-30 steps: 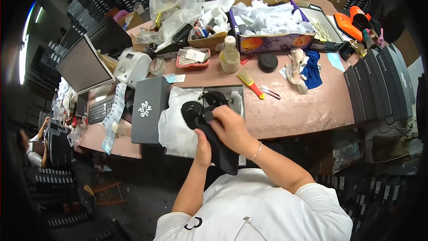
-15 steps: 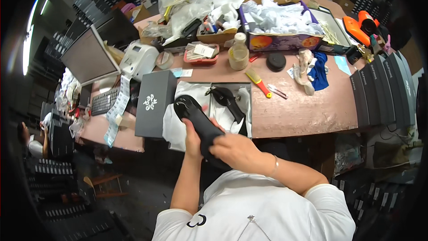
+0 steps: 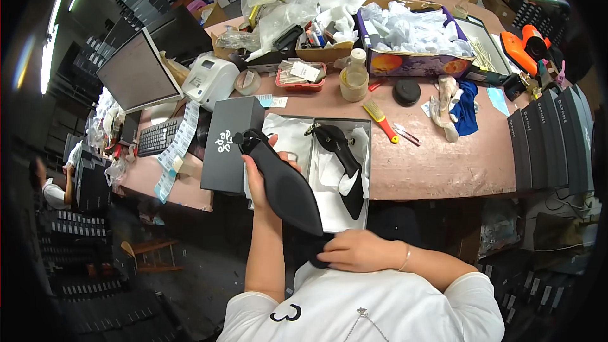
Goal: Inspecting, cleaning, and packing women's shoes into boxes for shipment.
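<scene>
My left hand grips a black pointed heeled shoe near its heel end. The shoe's sole faces up and its toe points toward my chest. My right hand lies just below the toe, with its fingers curled over something dark that I cannot make out. Just behind, an open shoe box lined with white tissue paper holds a second black heeled shoe. The black box lid stands to the left of the box.
The table holds a yellow-and-red brush, a round black lid, a pale bottle, a blue cloth and a paper-filled carton. A monitor, keyboard and label printer stand left. Black boxes are stacked right. Another person sits far left.
The shoe has come off the box toward my body and turned sole up. My left hand now grips its heel end. My right hand has dropped to the toe near my chest.
</scene>
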The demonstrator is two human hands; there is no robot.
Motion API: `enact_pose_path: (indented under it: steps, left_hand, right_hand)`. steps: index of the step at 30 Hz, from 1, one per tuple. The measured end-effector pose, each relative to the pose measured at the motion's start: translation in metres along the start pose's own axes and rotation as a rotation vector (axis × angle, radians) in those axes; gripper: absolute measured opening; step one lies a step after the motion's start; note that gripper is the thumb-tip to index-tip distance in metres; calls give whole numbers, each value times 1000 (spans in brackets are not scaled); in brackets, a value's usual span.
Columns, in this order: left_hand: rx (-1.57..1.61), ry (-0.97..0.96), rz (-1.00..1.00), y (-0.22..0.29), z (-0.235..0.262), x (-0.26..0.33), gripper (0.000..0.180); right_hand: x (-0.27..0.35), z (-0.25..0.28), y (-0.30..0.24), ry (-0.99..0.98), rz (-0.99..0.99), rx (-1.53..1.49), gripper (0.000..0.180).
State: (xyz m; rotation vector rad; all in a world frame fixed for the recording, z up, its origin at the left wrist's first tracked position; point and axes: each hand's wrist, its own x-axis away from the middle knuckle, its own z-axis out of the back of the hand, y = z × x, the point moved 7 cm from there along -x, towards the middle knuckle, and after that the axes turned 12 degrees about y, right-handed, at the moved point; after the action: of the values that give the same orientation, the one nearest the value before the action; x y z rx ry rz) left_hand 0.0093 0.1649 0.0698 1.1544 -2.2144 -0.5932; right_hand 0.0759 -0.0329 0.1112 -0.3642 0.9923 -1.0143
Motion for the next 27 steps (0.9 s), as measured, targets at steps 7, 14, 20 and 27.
enact_pose_path:
  steps: [7, 14, 20, 27]
  left_hand:
    - [-65, 10, -35, 1, -13, 2, 73]
    - [-173, 13, -60, -8, -32, 11, 80]
    - [-398, -81, -75, -41, -30, 26, 94]
    - [-377, -223, -2, -44, -20, 35, 86]
  right_hand:
    - [33, 119, 77, 533, -425, 223, 28]
    - [53, 149, 145, 795, -495, 314, 25]
    - [-54, 97, 53, 496, -49, 147, 38]
    - [-46, 60, 19, -62, 59, -29, 33]
